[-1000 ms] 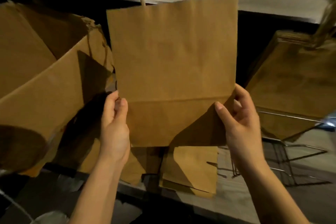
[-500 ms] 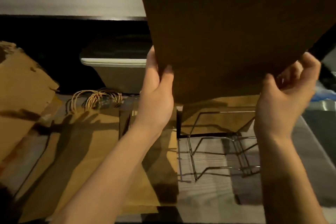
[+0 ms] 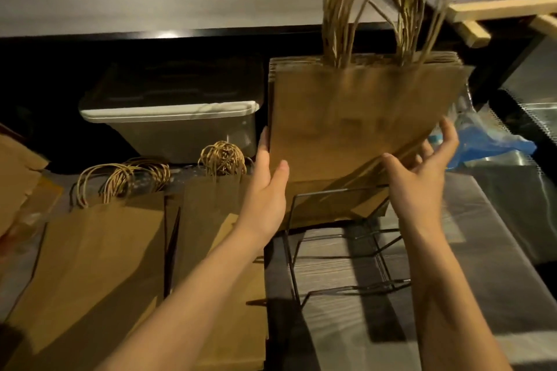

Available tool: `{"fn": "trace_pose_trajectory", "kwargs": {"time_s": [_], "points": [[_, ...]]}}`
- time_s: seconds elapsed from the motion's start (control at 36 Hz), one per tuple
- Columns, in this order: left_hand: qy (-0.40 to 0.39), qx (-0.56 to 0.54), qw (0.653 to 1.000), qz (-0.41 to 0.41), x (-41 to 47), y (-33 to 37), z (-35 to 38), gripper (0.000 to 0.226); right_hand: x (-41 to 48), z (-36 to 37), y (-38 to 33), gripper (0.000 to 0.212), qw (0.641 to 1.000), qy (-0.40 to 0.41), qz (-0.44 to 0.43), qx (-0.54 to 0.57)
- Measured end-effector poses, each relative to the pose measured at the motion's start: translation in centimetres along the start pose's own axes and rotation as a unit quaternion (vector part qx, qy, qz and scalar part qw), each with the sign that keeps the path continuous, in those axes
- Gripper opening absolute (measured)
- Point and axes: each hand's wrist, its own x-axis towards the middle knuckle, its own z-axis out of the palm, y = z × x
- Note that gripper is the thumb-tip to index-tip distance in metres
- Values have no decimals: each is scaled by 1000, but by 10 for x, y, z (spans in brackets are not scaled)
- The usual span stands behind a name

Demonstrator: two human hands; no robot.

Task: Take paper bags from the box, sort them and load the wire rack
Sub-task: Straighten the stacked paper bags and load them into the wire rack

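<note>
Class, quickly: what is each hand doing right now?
Left hand: pinches the left edge of the stack of paper bags.
Right hand: open, fingers spread at the stack's lower right corner.

- The upright paper bags are motion-blurred, and their handles smear past the far edge.
- The right hand is blurred; whether it grips them cannot be told.
- The flat pile, near left, is cut off.
- The box is cropped at the left.
- The blue plastic, right, is unidentifiable.
</note>
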Motion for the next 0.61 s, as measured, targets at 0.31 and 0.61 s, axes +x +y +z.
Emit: {"fn": "trace_pose_trajectory", "kwargs": {"time_s": [0.31,0.61], "points": [[14,-90,996,17,8,-9,-4,39,4,11,4,95,996,9,-41,-73],[5,-58,998,-1,3,-7,-7,41,-10,18,-6,96,987,-10,-66,-143]]}}
